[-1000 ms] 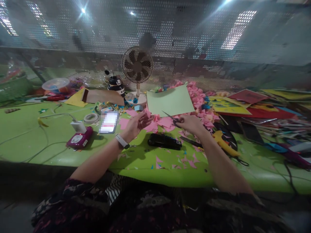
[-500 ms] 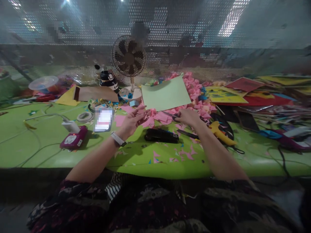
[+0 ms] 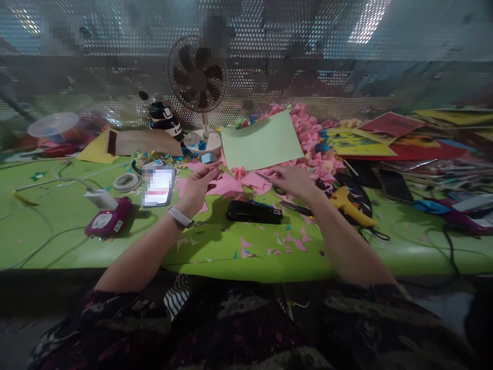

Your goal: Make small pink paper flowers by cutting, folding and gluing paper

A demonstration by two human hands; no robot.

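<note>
My left hand [image 3: 198,186], with a white watch band on its wrist, is closed, thumb and fingertips together. It is over the left edge of the pink paper pieces [image 3: 227,185]; whatever it pinches is too small to make out. My right hand [image 3: 290,181] is around a pair of scissors [image 3: 264,177], its blade pointing left over the pink paper and a dark handle showing under the fingers. Behind both hands a pale green sheet [image 3: 262,144] leans against a heap of folded pink paper shapes [image 3: 308,128]. A black stapler [image 3: 254,211] lies in front of them.
Left are a lit phone [image 3: 158,186], a tape roll [image 3: 127,182] and a purple power block [image 3: 110,218] with cables. A fan [image 3: 198,79] stands behind. Right are a cutter knife [image 3: 296,207], a yellow glue gun [image 3: 352,208] and stacked coloured sheets [image 3: 358,143]. Paper scraps litter the front.
My left hand has drawn back left, away from the scissors, and its fingers have come together. My right hand has shifted slightly left. The camera view has moved a little.
</note>
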